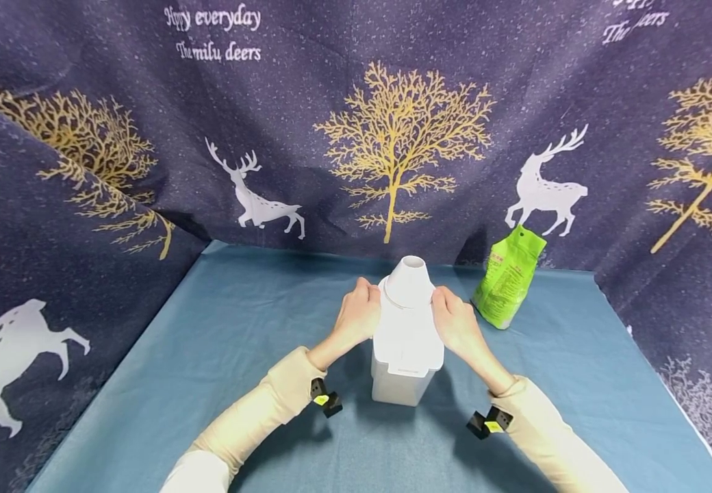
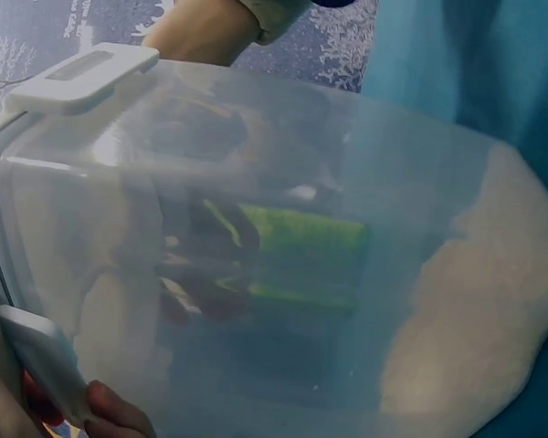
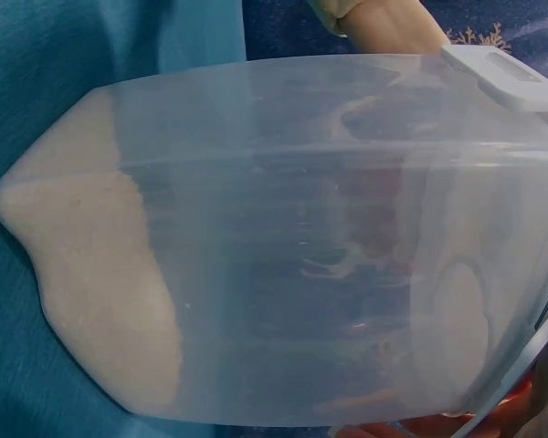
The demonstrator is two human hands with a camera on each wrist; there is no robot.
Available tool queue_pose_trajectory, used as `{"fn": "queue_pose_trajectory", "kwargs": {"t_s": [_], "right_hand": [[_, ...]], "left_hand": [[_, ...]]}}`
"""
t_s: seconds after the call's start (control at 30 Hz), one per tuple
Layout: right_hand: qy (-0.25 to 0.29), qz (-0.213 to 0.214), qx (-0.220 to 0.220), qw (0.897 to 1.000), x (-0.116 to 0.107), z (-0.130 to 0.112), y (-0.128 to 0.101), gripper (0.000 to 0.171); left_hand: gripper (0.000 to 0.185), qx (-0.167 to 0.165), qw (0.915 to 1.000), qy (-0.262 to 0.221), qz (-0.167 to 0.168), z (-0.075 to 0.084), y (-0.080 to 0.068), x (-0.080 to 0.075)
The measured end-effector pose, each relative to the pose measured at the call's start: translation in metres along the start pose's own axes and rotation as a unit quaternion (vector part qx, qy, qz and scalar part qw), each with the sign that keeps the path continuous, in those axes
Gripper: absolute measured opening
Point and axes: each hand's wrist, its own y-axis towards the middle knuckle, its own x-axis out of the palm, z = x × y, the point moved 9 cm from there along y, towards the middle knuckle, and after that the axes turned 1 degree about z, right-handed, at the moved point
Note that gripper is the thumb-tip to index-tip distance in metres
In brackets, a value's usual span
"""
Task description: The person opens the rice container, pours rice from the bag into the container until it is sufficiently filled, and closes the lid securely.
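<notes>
A tall see-through plastic container (image 1: 393, 389) with a white lid (image 1: 407, 335) stands upright on the blue cloth. A white cone-shaped cup (image 1: 410, 282) rises from the lid's far end. Pale, fine contents (image 3: 100, 292) fill the bottom of the container. My left hand (image 1: 359, 311) holds the lid's left side, fingers curled at a white side clip (image 2: 44, 360) that angles outward. On the opposite side, my right hand (image 1: 456, 320) holds the matching clip (image 3: 521, 370), also tilted away from the wall. The right fingertips are partly hidden behind it.
A green bag (image 1: 506, 281) stands behind and right of the container. The blue cloth (image 1: 257, 308) covers the table. Dark fabric (image 1: 344, 137) printed with deer and trees hangs behind and along the sides.
</notes>
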Motion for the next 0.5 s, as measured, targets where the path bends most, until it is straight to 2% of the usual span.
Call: {"fn": "queue_pose_trajectory", "kwargs": {"t_s": [0.2, 0.4, 0.5], "right_hand": [[0.007, 0.0, 0.002, 1.0, -0.002, 0.0, -0.001, 0.044], [0.011, -0.002, 0.007, 1.0, 0.0, 0.002, -0.001, 0.045], [0.011, -0.004, 0.009, 1.0, 0.001, 0.002, -0.001, 0.046]], "left_hand": [[0.042, -0.004, 0.9998, -0.015, -0.012, -0.004, 0.002, 0.006], [0.058, -0.053, 0.9959, -0.056, -0.047, -0.011, 0.001, 0.015], [0.061, -0.066, 0.9939, -0.07, -0.055, -0.013, 0.0, 0.016]]}}
